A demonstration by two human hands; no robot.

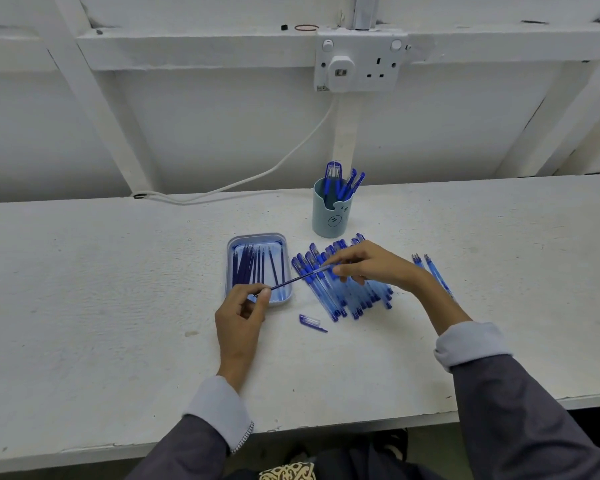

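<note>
Here, slim dark-blue refill [286,284], clear barrel [316,271].

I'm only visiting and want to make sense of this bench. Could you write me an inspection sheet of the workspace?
Surface: white table, rough paint, a few marks.
Job's things: refill half inside a pen barrel; tray of refills; pile of pens.
Clutter: loose cap; cup holding pens; a few pens apart at the right.
Grippers: left hand pinches the refill's end; right hand holds the pen barrel.
Cables: white cable from the socket down to the table's back edge.
Surroundings: white framed wall; rubber band on its ledge.
</note>
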